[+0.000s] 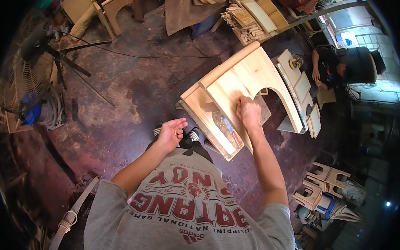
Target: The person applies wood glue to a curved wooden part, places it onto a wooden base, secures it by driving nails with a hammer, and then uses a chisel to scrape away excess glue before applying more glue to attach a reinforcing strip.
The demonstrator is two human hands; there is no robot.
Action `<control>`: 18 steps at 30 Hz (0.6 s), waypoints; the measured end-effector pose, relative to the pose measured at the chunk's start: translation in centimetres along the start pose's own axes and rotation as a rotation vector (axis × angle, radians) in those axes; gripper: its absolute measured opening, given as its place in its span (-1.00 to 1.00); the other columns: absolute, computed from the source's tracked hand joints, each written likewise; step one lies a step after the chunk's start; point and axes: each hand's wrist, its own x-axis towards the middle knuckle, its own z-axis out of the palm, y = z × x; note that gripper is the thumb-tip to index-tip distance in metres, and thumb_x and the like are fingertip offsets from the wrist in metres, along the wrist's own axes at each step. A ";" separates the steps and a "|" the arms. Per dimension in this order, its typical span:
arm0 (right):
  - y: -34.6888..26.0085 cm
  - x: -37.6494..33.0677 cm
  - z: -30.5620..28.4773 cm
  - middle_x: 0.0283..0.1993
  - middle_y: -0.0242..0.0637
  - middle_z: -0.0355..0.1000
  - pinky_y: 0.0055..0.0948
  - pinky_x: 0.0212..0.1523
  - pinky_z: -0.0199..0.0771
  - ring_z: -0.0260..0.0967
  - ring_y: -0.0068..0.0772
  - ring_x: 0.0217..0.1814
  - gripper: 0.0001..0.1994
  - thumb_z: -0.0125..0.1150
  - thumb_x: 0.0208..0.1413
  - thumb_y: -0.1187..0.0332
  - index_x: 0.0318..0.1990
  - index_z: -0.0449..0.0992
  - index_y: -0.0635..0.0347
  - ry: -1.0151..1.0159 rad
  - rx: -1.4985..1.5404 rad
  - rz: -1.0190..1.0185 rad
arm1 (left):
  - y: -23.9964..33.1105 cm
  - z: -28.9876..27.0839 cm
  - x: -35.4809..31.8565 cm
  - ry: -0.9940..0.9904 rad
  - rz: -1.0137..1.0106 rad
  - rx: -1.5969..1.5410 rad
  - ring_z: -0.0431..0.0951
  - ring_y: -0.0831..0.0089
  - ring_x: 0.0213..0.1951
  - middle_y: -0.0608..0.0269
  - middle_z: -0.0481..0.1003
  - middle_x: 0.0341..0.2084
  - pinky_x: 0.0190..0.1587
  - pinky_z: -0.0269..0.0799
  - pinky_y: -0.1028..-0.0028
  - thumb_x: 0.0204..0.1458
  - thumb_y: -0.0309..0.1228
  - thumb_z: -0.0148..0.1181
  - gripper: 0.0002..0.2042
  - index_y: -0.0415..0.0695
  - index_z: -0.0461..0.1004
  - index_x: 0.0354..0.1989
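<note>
A pale wooden furniture piece (231, 79) with a curved cut-out and a rounded edge rail stands tilted before me. My right hand (248, 112) is closed, its knuckles against the panel's face near the cut-out; whatever its fingers hold, if anything, is hidden. Apart from the wood, my left hand (170, 133) hovers above my feet with its fingers curled and the index finger stretched further out. A tiny yellowish thing shows in its palm, too small to name. Below the panel, a blade-like tool with a reddish handle (235, 137) rests on the lower board.
A black standing fan (34, 39) is at the left, with a cable crossing the floor. Stacked wood pieces (247, 22) lie at the back. To the right, a person (325, 63) works by boards (302, 87) and a yellow sander (294, 63). Small wooden stools (325, 177) stand lower right.
</note>
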 end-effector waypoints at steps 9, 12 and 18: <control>-0.6 0.0 0.1 -0.37 -0.07 0.60 0.01 -0.36 0.60 0.58 0.08 -0.40 -0.90 0.21 0.17 0.33 -0.32 0.59 0.11 0.019 0.007 -0.027 | 1.7 2.7 -0.1 -0.082 -0.051 -0.104 0.34 0.58 -0.48 0.30 0.57 -0.31 -0.38 0.26 0.55 0.24 -0.39 0.11 -0.76 -0.21 0.52 0.01; -0.1 -0.3 0.1 -0.30 -0.20 0.64 -0.06 -0.26 0.60 0.59 0.07 -0.33 -0.89 0.29 0.15 0.26 -0.29 0.69 0.01 0.116 0.081 0.065 | 2.1 6.3 -0.6 -0.124 -0.073 -0.136 0.36 0.54 -0.45 0.28 0.56 -0.30 -0.34 0.30 0.55 0.26 -0.41 0.11 -0.77 -0.23 0.51 0.01; -3.5 -0.9 -4.4 -0.22 -0.03 0.64 -0.25 -0.22 0.61 0.63 -0.04 -0.29 -0.85 0.36 0.13 0.37 -0.19 0.74 0.17 0.126 0.371 0.175 | 1.8 11.3 -0.4 -0.279 -0.088 -0.185 0.55 0.34 0.06 0.12 0.58 0.07 0.21 0.45 0.34 0.33 -0.37 0.03 -0.74 -0.22 0.49 0.08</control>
